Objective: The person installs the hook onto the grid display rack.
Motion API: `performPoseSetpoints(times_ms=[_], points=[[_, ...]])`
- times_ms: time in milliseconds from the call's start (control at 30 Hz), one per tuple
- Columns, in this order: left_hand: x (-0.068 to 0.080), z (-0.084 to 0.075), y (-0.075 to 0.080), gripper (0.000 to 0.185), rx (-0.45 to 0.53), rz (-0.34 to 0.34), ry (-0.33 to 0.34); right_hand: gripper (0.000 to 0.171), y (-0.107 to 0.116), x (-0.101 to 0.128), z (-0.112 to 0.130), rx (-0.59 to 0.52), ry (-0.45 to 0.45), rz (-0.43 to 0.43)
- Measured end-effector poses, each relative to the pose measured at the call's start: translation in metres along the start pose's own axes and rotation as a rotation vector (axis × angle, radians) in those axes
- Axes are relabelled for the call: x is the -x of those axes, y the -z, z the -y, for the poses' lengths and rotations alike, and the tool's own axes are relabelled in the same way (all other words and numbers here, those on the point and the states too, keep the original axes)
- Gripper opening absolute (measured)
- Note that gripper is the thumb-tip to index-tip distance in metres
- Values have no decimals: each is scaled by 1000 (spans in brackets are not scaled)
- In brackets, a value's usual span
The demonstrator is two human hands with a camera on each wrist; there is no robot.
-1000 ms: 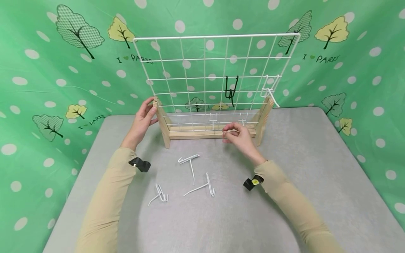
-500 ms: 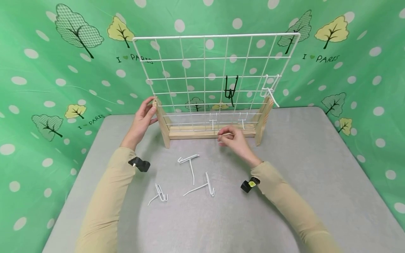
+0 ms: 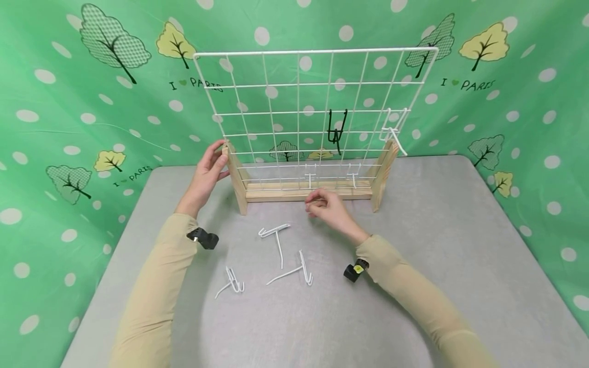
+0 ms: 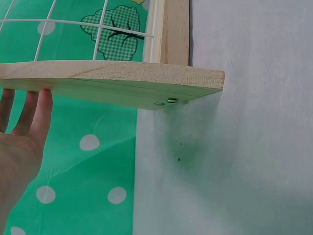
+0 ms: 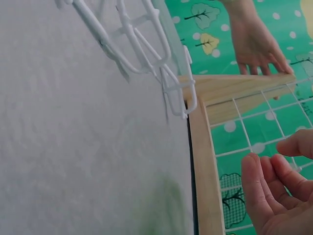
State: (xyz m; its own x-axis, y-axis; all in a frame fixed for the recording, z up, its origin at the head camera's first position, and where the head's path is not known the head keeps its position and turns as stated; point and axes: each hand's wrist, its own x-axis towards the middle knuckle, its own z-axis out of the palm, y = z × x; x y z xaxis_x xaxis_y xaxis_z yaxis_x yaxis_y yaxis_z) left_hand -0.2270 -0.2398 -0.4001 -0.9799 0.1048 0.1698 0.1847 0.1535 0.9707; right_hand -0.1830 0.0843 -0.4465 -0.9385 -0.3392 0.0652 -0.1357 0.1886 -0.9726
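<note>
My left hand [image 3: 203,176] holds the top of the left wooden upright [image 3: 237,181] of a stand. In the left wrist view its fingertips touch the upright's outer face. The stand bears a tilted white wire grid [image 3: 298,92]. My right hand [image 3: 330,208] hovers before the base bar, fingers loosely bent. Nothing shows between its thumb and fingers [image 5: 252,176] in the right wrist view. Three white wire hooks lie nearest me on the table: an upper one [image 3: 277,232], a right one [image 3: 303,268] and a left one [image 3: 234,281].
On the grid hang a black hook [image 3: 335,136], a larger white hook [image 3: 392,132] by the right upright [image 3: 384,176], and two white hooks low down, one mid-row [image 3: 310,180] and one further right [image 3: 354,180]. A green patterned cloth [image 3: 520,153] stands behind the grey table [image 3: 442,214].
My right hand has moved left and slightly toward me along the base bar, exposing the low right hook. My left hand and the loose hooks have stayed in place.
</note>
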Motion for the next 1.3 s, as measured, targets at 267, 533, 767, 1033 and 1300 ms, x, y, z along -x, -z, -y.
performPoseSetpoints(times_ms=[267,533,767,1033,1300], points=[[-1,2,1,49,-22,-5,-12,19,-14,-4,-7,64,29,97],[-2,4,1,47,-22,-6,-24,20,-28,-7,-12,110,52,201],[-1,3,1,46,-14,-9,-20,23,-37,-12,-17,165,122,315],[-1,1,-1,47,0,-2,-24,24,-43,-17,-19,206,130,390],[-1,6,2,47,10,2,-56,18,-46,-20,-23,223,167,451]])
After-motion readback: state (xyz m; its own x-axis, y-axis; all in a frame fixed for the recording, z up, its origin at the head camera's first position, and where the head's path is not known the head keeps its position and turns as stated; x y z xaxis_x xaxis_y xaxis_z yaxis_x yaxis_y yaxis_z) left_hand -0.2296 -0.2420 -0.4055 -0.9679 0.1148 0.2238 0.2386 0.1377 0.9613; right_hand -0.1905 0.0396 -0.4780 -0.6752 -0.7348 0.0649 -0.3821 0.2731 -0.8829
